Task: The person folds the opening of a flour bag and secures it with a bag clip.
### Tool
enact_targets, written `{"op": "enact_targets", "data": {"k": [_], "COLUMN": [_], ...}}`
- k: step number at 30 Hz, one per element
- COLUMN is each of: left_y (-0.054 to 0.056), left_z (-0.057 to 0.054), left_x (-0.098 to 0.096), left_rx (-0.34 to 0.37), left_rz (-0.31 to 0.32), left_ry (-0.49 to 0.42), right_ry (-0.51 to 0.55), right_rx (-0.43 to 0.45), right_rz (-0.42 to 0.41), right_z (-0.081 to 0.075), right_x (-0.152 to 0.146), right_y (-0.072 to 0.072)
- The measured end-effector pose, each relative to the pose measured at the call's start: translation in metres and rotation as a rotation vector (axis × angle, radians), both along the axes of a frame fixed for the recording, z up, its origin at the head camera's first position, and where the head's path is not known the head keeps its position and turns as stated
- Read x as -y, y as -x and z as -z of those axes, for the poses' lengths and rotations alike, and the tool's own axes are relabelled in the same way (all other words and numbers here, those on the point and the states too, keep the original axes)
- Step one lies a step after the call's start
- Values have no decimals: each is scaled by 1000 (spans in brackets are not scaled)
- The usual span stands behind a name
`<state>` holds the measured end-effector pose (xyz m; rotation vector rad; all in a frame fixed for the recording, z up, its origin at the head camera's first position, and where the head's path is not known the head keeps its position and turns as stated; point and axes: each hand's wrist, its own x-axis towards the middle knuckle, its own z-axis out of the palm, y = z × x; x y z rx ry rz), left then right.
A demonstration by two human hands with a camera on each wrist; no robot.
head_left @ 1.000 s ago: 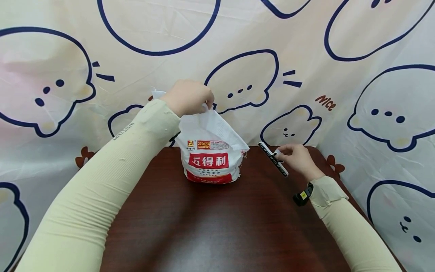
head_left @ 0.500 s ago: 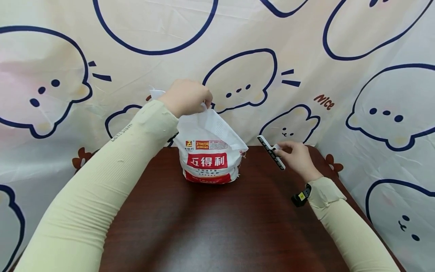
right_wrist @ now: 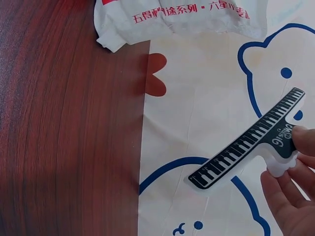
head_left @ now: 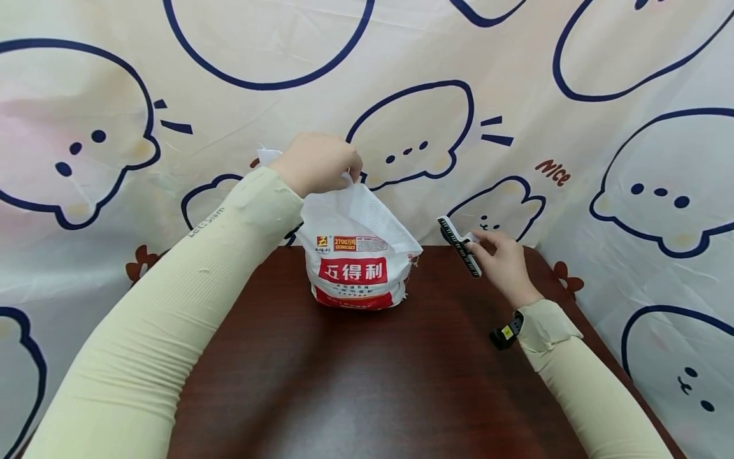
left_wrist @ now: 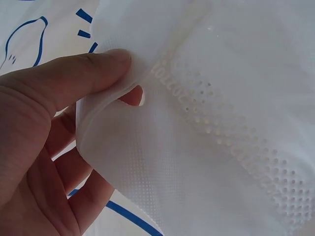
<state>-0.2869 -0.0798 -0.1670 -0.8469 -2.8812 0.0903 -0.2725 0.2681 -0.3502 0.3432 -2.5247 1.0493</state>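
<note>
A white flour bag (head_left: 358,220) with red labels and Chinese print stands at the back of the table, its bottom on the wood. At its top edge, my left hand (head_left: 321,162) pinches the white material between thumb and fingers; close up, the bag's cloth (left_wrist: 197,162) shows a cut-out hole and rows of small dots. To the right of the bag, apart from it, my right hand (head_left: 506,268) holds a sheet-music clip (right_wrist: 246,145) by its grip tab. The clip is white, with a black piano-key strip and the word "Music", and is held slanted above the table.
The dark brown wooden table (head_left: 367,376) ends just behind the bag. A pale curtain (head_left: 401,51) with blue cartoon outlines hangs behind and on both sides. A black wrist device (head_left: 506,333) sits at the right cuff.
My right hand has raised the sheet-music clip slightly, and the clip is tilted a little steeper. The left hand keeps its pinch on the bag, which has not moved.
</note>
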Motion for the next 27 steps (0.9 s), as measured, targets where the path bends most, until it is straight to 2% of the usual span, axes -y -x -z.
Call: {"op": "enact_targets", "data": {"k": [12,27], "left_y": [0,1], "left_z": [-1,0], "left_x": [-1,3], "left_rx": [6,18], "left_rz": [-4,-3], "left_ry": [10,-3], "right_ry": [14,8], "right_rx": [-51,-94], "right_rz": [5,-50], "right_z": [1,2], "right_x": [2,6], "right_y": [-1,1]}}
